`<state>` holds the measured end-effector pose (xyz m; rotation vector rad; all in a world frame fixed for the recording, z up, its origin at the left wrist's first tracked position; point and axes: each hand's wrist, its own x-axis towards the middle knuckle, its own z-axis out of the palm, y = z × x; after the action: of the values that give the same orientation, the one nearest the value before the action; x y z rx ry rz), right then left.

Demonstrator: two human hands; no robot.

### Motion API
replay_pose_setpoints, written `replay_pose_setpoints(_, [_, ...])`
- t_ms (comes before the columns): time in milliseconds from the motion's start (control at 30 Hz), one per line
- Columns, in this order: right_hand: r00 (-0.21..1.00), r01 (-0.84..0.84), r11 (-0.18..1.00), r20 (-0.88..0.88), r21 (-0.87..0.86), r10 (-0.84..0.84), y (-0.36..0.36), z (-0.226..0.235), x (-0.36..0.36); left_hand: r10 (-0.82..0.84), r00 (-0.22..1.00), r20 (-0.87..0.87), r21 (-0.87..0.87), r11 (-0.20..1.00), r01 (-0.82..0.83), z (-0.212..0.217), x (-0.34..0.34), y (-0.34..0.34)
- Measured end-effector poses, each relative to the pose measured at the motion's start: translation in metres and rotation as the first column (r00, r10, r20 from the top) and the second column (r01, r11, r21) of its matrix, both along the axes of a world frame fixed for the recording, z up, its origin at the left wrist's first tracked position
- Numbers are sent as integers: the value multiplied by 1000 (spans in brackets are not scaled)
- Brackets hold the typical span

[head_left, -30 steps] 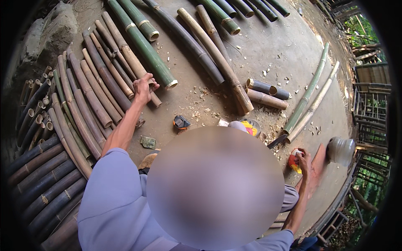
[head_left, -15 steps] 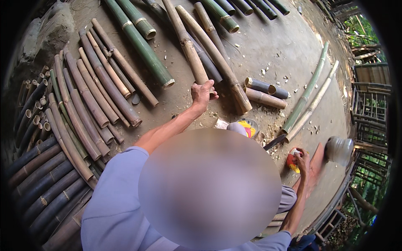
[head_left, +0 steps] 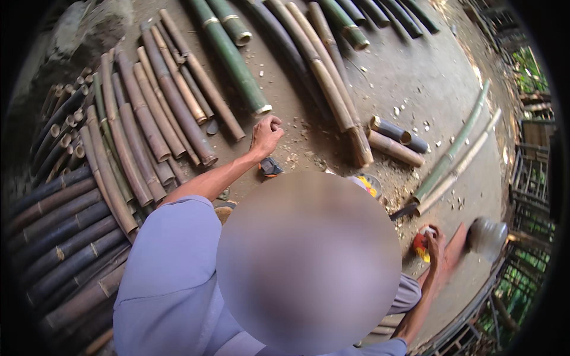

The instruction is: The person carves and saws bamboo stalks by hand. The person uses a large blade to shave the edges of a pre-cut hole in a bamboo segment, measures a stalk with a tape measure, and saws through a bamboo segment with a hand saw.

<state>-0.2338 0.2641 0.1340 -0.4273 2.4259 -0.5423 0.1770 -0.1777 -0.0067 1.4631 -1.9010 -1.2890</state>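
I'm reaching my left hand [head_left: 265,135] out, fingers curled loosely, holding nothing, just beside the green bamboo pole [head_left: 228,56] end at 12 o'clock. My right hand [head_left: 435,249] at 4 o'clock is gripping a red-yellow tool [head_left: 421,243]. Brown cut bamboo lengths [head_left: 148,118] are lying sorted at 10 o'clock; long poles look uncut, so prob. much work's left.

The left arm stretches forward from a pale blue sleeve, elbow nearly straight, forearm bare. Its left hand [head_left: 265,135] hangs palm down with the fingers curled loosely inward, closed on nothing. The right arm reaches out low to the side, bent at the elbow, and its right hand [head_left: 436,246] is cupped downward, fingers wrapped over something beneath the palm.
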Motion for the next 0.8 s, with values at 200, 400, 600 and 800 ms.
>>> replay_pose_setpoints(200, [998,49,998,45,34,-51,23,-17,-7,431,855,289,-205,900,-385,-19,163,-58])
replay_pose_setpoints(400, [987,97,995,127,7,-97,27,-8,-12,518,710,477,-242,854,-460,-38,199,-52])
replay_pose_setpoints(600, [989,89,996,119,4,-88,2,5,-10,549,630,549,-183,815,-550,-45,163,-56])
replay_pose_setpoints(800, [997,18,999,70,35,-21,-12,15,-3,112,929,352,-254,967,-20,-22,158,-49])
